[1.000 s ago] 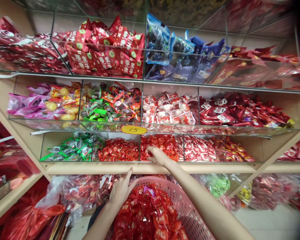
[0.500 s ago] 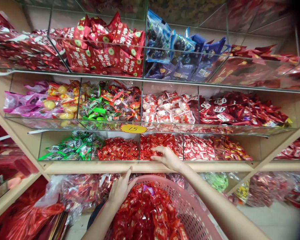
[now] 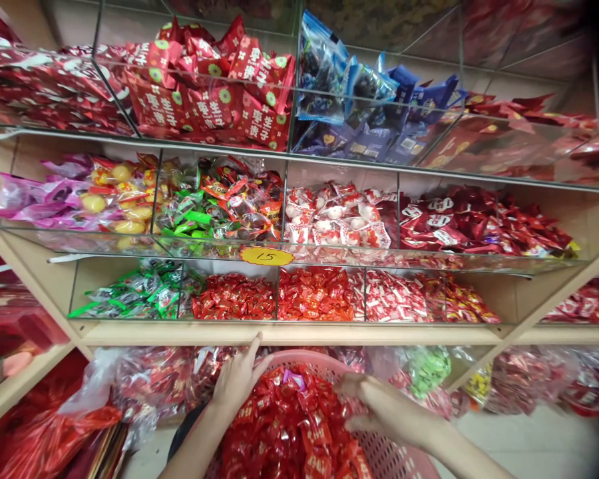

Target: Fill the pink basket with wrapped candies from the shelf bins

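Observation:
A pink plastic basket heaped with red wrapped candies sits low in the middle. My left hand grips the basket's far rim, thumb up against the shelf edge. My right hand lies over the right side of the candy heap, fingers curled down into the wrappers; whether it holds any is hidden. Just above, a clear shelf bin of the same red candies stands untouched.
Wooden shelves carry clear bins of sweets: green ones, red and white ones, mixed colours above. A yellow tag marked 15 hangs on the middle bin. Plastic bags of candy lie below the shelf.
My right hand has left the shelf bin of red candies and dropped down onto the candy heap in the basket. The left hand stays on the rim.

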The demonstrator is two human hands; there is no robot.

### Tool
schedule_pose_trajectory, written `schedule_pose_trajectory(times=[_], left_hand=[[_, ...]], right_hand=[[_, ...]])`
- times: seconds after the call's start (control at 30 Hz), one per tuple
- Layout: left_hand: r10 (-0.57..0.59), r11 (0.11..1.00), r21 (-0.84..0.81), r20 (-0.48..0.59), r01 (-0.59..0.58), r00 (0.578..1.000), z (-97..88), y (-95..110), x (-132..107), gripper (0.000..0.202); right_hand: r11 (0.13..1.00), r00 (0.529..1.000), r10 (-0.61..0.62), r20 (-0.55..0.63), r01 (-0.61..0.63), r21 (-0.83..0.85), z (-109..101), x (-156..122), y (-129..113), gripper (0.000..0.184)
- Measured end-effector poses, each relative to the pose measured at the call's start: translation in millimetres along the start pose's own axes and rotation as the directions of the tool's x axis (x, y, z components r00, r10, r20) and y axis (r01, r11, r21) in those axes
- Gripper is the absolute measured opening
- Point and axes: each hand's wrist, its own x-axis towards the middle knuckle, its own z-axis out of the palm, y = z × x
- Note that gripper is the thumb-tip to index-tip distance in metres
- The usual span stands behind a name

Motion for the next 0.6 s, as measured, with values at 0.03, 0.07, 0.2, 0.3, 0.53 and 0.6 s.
schedule_pose_trajectory(times=[0.03,0.07,0.2,0.3,0.53,0.6], left_hand=[[0.003,1.000,0.002,-0.002,-0.003,1.000,0.0,0,0,0.058],[0.005,1.000,0.003,-0.002,-0.005,1.000,0.1,0,0,0.058],[0.008,1.000,-0.006,-0.009,-0.008,1.000,0.9,-1,0,0.057],[0.013,1.000,-0.028,-0.013,-0.013,1.000,1.7,-1,1,0.056],[0.016,0.999,-0.032,0.013,-0.016,1.000,0.5,-2,0,0.055],[0.021,0.999,-0.025,0.004,-0.021,1.000,-0.1,-2,0,0.056]], right_hand=[[1.000,0.999,-0.016,-0.034,0.017,0.024,-6,5,0,0.037],[0.999,0.996,-0.037,-0.085,0.040,0.036,-13,12,0,0.037],[0.998,0.931,-0.031,-0.363,0.011,-0.057,-45,55,9,0.028],[0.958,0.814,0.082,-0.575,-0.224,-0.180,-59,93,21,0.026],[0.759,0.673,0.118,-0.730,-0.535,-0.370,-49,148,38,0.047],[0.767,0.673,0.151,-0.724,-0.541,-0.344,-44,154,41,0.058]])
